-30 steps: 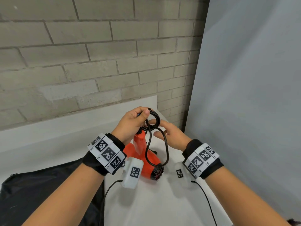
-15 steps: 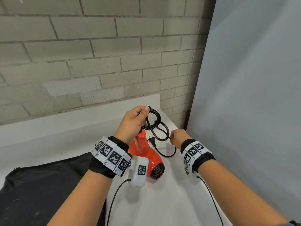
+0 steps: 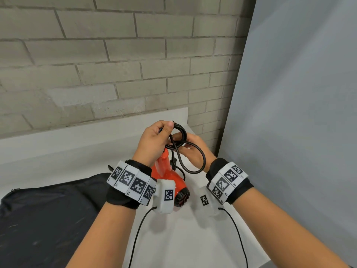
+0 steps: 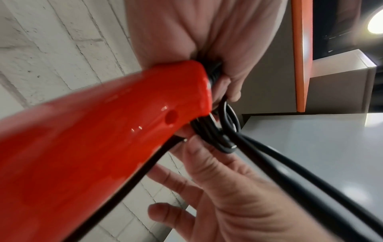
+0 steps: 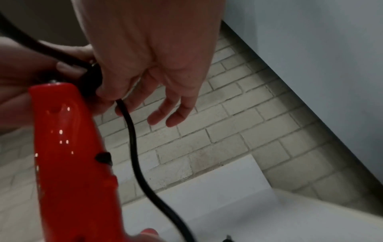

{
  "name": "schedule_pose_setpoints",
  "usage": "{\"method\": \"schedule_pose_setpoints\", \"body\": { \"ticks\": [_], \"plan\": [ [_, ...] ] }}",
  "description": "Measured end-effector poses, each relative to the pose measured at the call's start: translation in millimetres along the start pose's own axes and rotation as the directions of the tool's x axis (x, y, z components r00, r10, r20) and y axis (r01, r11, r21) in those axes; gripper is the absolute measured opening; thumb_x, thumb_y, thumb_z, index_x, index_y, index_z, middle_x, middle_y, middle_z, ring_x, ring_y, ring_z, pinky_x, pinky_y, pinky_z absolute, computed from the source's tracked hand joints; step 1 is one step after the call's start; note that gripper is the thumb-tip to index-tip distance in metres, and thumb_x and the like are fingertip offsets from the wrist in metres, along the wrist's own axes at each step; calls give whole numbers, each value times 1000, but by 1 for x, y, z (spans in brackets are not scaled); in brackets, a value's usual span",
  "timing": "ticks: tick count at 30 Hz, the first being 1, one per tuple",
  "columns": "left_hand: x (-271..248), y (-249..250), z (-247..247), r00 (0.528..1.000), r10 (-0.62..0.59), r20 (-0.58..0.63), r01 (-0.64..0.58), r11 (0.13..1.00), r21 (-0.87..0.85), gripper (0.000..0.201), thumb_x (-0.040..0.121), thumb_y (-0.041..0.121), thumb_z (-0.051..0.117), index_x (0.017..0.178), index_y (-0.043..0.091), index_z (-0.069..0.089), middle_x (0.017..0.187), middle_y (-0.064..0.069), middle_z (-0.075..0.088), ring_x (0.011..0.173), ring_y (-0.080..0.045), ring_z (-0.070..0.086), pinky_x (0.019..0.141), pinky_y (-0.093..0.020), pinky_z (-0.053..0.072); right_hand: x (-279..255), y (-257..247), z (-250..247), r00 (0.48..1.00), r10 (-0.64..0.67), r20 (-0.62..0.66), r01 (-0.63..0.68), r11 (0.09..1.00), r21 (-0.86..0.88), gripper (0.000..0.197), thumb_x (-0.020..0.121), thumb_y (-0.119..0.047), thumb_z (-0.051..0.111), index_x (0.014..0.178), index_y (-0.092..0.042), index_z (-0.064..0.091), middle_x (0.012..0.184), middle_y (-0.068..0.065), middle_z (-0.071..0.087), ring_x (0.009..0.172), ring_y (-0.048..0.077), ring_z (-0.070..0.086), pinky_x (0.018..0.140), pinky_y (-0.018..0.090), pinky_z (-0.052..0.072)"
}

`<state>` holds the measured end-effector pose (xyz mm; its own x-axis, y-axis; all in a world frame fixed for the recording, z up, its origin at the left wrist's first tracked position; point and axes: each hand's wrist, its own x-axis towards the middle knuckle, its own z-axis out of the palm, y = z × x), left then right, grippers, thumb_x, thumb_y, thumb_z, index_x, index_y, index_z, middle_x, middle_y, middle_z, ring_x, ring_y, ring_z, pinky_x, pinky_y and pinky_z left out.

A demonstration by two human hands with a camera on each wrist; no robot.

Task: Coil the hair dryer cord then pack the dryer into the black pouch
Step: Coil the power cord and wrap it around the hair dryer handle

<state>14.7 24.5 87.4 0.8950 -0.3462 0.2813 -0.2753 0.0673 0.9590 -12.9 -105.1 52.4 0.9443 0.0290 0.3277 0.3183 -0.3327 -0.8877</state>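
Hidden and cropped items

Pouch (image 3: pixel 48 213): cut by the head view's left and bottom edges. Dryer (image 3: pixel 170 176): nozzle end behind the left wrist camera; body blurred and cropped in both wrist views. Cord (image 3: pixel 193 161): coil partly inside left hand (image 3: pixel 152 142); plug too small to make out.

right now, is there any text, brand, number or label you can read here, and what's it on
No readable word or brand shows in any view.
Left wristband: black-and-white square code markers with tiny characters beneath, too small to read.
Right wristband: the same markers and tiny characters, too small to read.
White wrist camera housings: one code marker each, no words.
Hair dryer: no label visible.
Black pouch: no print visible.
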Motion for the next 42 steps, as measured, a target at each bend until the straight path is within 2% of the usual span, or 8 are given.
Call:
{"method": "schedule_pose_setpoints", "body": {
  "ticks": [9,15,23,26,29,33,36,42],
  "plan": [
    [12,4,-10,998,-60,-27,63,994,84,25,90,35,48,74,22,60,45,14,42,38,-1,37,53,-21,36,17,30,-23,924,290,-250,-374,823,-427,10,86,0,53,80,-7,54,66,3,51,70,23,50,51,20,38],
    [16,4,0,996,-81,-32,84,989,119,25,89,36,51,71,22,61,54,5,47,48,-8,40,56,-23,38,20,55,-30,848,490,-200,-445,453,-773,22,91,-4,47,110,-1,57,116,19,59,106,32,58,82,34,48],
    [11,5,-9,996,-80,-39,80,997,3,32,91,32,49,62,18,52,36,14,35,38,-3,29,45,-14,31,6,61,-29,733,652,-191,-416,209,-885,29,92,-5,41,119,-3,52,127,14,55,116,30,54,93,36,45],
    [11,5,-13,997,-80,11,80,996,-32,28,90,31,51,65,19,55,41,13,36,43,-7,28,49,-17,33,7,62,-26,839,519,-163,-429,447,-785,50,85,-17,54,132,-21,38,127,11,53,115,31,52,93,40,44],
    [12,6,-15,994,-61,90,64,998,-25,17,88,26,53,75,18,60,53,3,45,50,-12,35,52,-18,41,11,39,-16,998,61,-4,-55,864,-500,66,82,-27,57,139,-33,26,144,3,39,131,25,37,109,42,33],
    [12,7,-17,991,-33,129,37,999,-25,8,87,17,55,81,20,60,51,16,59,47,1,49,54,-14,43,7,-7,-8,996,-77,43,87,916,-393,20,92,-12,50,109,-14,61,106,4,65,101,15,55,91,25,40],
    [10,7,-22,988,-37,152,45,997,-54,11,88,16,54,77,19,56,46,14,47,40,0,35,57,-21,39,-1,-18,-17,999,50,-10,-50,921,-387,16,94,-11,45,86,-15,59,66,-5,51,64,8,47,62,12,38],
    [2,9,-24,980,34,195,-37,999,14,19,89,19,53,71,18,52,57,11,50,39,1,40,52,-12,38,11,-67,-28,949,-59,-308,-116,848,-517,17,91,-16,52,80,-8,61,56,-8,42,52,3,38,47,5,34]
  ]
}}
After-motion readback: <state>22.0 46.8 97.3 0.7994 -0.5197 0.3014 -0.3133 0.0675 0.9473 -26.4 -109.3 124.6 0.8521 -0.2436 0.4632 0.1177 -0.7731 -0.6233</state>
